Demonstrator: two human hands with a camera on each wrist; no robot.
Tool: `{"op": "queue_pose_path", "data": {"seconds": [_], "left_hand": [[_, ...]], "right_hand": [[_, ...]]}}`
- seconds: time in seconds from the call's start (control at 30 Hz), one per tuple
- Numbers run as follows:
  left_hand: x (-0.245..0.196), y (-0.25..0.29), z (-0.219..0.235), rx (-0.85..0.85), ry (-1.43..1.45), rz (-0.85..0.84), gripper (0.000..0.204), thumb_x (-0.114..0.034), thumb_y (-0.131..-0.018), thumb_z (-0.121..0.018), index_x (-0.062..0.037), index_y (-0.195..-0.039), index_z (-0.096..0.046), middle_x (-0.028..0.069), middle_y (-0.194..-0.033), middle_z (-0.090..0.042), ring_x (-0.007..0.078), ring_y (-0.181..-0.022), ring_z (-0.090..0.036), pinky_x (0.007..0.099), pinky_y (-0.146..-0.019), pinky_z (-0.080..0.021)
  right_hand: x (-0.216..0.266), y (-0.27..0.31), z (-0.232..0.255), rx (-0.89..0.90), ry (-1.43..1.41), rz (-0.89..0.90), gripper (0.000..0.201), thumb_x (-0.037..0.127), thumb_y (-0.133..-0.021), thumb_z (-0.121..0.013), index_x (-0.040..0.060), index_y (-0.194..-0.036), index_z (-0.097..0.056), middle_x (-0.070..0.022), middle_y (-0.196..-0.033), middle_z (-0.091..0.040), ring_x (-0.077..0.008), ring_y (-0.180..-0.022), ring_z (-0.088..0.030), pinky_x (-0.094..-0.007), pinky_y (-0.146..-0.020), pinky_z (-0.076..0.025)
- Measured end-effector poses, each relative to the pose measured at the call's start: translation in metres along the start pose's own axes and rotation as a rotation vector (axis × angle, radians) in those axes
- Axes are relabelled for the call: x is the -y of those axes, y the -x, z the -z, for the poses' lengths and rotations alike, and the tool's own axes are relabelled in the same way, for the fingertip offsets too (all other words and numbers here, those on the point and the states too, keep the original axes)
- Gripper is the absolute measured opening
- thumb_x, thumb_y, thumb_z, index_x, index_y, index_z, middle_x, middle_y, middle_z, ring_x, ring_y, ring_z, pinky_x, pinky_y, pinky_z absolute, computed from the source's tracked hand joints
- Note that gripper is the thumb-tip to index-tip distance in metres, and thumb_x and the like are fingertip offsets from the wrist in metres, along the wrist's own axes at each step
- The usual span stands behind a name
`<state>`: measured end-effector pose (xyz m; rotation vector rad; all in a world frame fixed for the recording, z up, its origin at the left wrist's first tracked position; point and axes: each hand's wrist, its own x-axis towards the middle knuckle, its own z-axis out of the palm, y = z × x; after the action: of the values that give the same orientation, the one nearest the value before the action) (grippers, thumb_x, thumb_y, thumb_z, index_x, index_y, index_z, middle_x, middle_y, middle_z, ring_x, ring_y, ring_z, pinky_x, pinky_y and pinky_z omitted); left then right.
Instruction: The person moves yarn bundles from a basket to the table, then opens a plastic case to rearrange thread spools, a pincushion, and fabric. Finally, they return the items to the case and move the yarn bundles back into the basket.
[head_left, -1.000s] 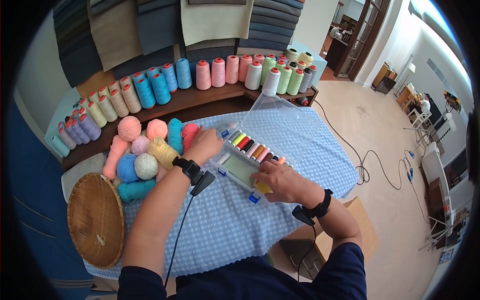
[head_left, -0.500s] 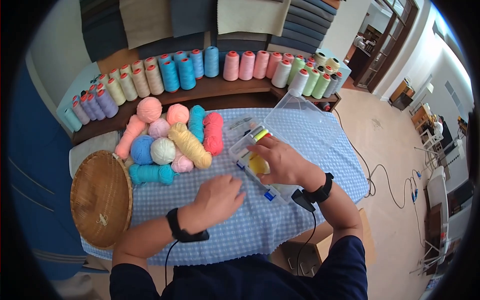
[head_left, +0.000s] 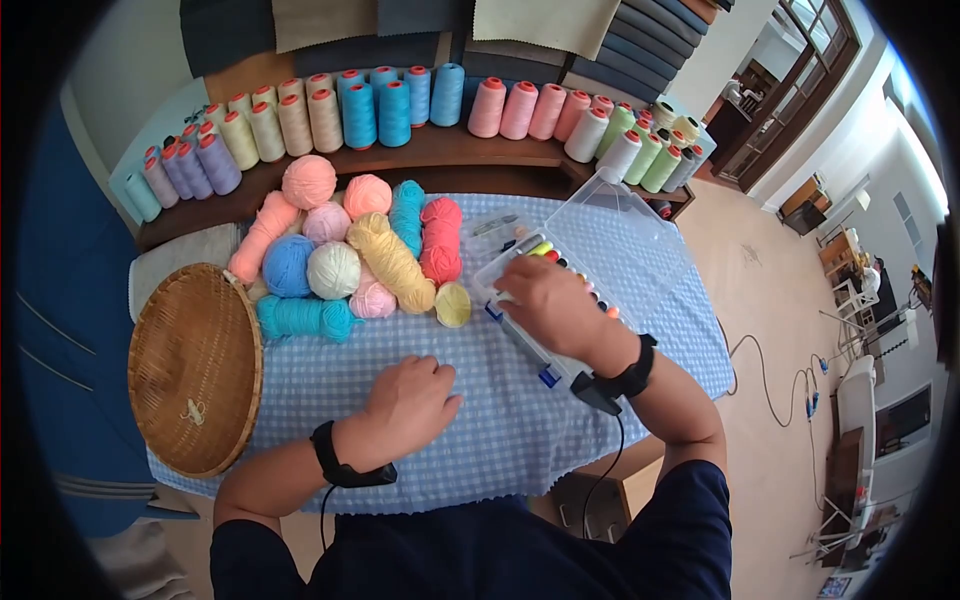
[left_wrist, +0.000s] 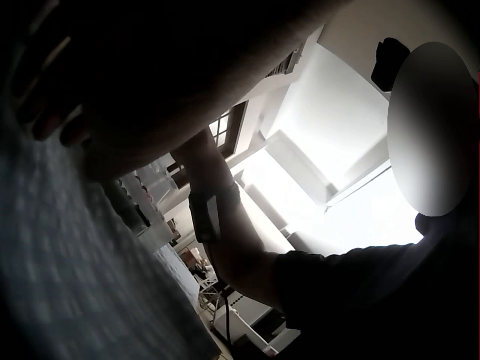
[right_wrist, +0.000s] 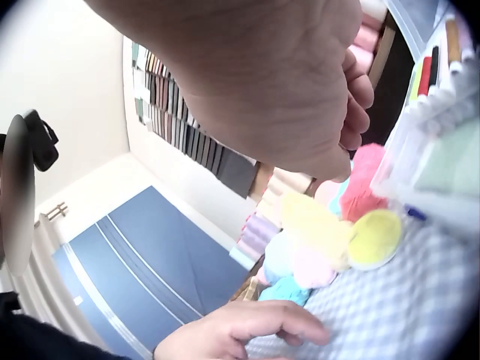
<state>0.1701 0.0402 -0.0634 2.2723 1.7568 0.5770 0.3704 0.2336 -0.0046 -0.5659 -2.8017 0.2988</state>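
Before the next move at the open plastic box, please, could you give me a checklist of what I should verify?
1. Transparent plastic lid raised: ok.
2. Small coloured thread spools inside the transparent rectangular plastic box: ok, some hidden.
3. Round flat yellow object outside the box, on the blue-and-white checked cloth: ok.
4. Left hand free of objects: ok.
5. Right hand free of objects: cannot tell, fingertips partly hidden.
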Motion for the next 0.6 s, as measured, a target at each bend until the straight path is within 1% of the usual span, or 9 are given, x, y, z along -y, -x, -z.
{"op": "queue_pose_path", "data": {"seconds": [0.03,0.07,0.13,0.2,0.27,0.37,0.47,0.53,0.6], "left_hand": [[0.003,-0.003,-0.001,-0.009,0.0,0.005,0.026,-0.027,-0.092,-0.077,-0.0034,-0.097,-0.069,0.017,-0.095,-0.066,0.0392,-0.094,-0.067,0.05,-0.081,-0.056],[0.005,-0.007,-0.001,-0.019,-0.002,0.01,0.024,-0.025,-0.092,-0.077,-0.0034,-0.097,-0.068,0.0172,-0.096,-0.066,0.0391,-0.095,-0.067,0.0499,-0.081,-0.056],[0.01,-0.015,-0.001,-0.036,-0.003,0.006,0.024,-0.023,-0.091,-0.078,-0.0031,-0.099,-0.068,0.0174,-0.098,-0.066,0.0393,-0.096,-0.067,0.0502,-0.081,-0.056],[0.015,-0.025,-0.004,-0.054,-0.002,-0.005,0.023,-0.022,-0.091,-0.078,-0.0028,-0.1,-0.068,0.0177,-0.099,-0.066,0.0395,-0.097,-0.067,0.0506,-0.081,-0.055],[0.024,-0.035,-0.011,-0.129,0.03,-0.025,0.025,-0.02,-0.091,-0.078,-0.0021,-0.103,-0.067,0.0186,-0.102,-0.065,0.0405,-0.099,-0.066,0.0518,-0.08,-0.055],[0.029,-0.046,-0.015,-0.142,-0.016,-0.002,0.025,-0.02,-0.091,-0.078,-0.0015,-0.103,-0.066,0.0193,-0.099,-0.066,0.0412,-0.097,-0.067,0.0525,-0.08,-0.054],[0.027,-0.05,-0.015,-0.091,0.01,0.016,0.025,-0.021,-0.091,-0.078,-0.0016,-0.101,-0.066,0.0194,-0.094,-0.067,0.0413,-0.093,-0.068,0.0529,-0.078,-0.054],[0.02,-0.051,-0.016,-0.088,0.017,0.007,0.025,-0.021,-0.091,-0.078,-0.0019,-0.1,-0.066,0.019,-0.091,-0.067,0.0413,-0.091,-0.068,0.053,-0.077,-0.054],[0.014,-0.052,-0.018,-0.087,0.018,-0.001,0.025,-0.022,-0.091,-0.078,-0.0021,-0.099,-0.066,0.0187,-0.089,-0.067,0.0413,-0.089,-0.068,0.0532,-0.077,-0.054]], "right_hand": [[-0.007,0.007,0.006,0.045,0.05,-0.086,0.03,0.012,-0.088,-0.081,-0.0004,-0.114,-0.074,-0.0166,-0.113,-0.07,-0.0386,-0.11,-0.068,-0.0463,-0.099,-0.056],[-0.012,0.016,0.011,0.052,0.052,-0.09,0.03,0.012,-0.088,-0.081,-0.0004,-0.114,-0.074,-0.0166,-0.113,-0.07,-0.0386,-0.11,-0.068,-0.0463,-0.099,-0.056],[-0.02,0.033,0.02,0.005,0.115,-0.155,0.024,0.011,-0.087,-0.08,0.0015,-0.108,-0.075,-0.016,-0.106,-0.071,-0.0382,-0.107,-0.068,-0.0473,-0.096,-0.057],[-0.029,0.05,0.025,0.019,0.099,-0.137,0.025,0.011,-0.087,-0.08,0.0019,-0.109,-0.075,-0.0159,-0.107,-0.071,-0.0379,-0.107,-0.068,-0.0468,-0.095,-0.057],[-0.036,0.067,0.029,0.033,0.088,-0.12,0.025,0.011,-0.086,-0.08,0.0023,-0.11,-0.076,-0.0158,-0.108,-0.071,-0.0376,-0.107,-0.068,-0.0464,-0.094,-0.058],[-0.034,0.089,0.029,0.063,0.042,-0.109,0.027,0.012,-0.086,-0.081,0.0024,-0.111,-0.075,-0.0153,-0.109,-0.071,-0.0373,-0.105,-0.068,-0.0456,-0.092,-0.058],[-0.023,0.101,0.032,0.006,0.121,-0.218,0.029,0.012,-0.087,-0.081,0.0022,-0.113,-0.076,-0.0149,-0.108,-0.071,-0.0366,-0.103,-0.068,-0.0455,-0.091,-0.058],[-0.019,0.103,0.032,-0.031,0.177,-0.363,0.025,0.013,-0.085,-0.082,0.004,-0.106,-0.074,-0.0135,-0.101,-0.068,-0.0357,-0.1,-0.068,-0.046,-0.087,-0.058],[-0.024,0.108,0.019,-0.021,0.205,-0.381,0.021,0.014,-0.086,-0.081,0.0037,-0.101,-0.072,-0.0132,-0.1,-0.067,-0.0359,-0.098,-0.069,-0.0467,-0.085,-0.059]]}}
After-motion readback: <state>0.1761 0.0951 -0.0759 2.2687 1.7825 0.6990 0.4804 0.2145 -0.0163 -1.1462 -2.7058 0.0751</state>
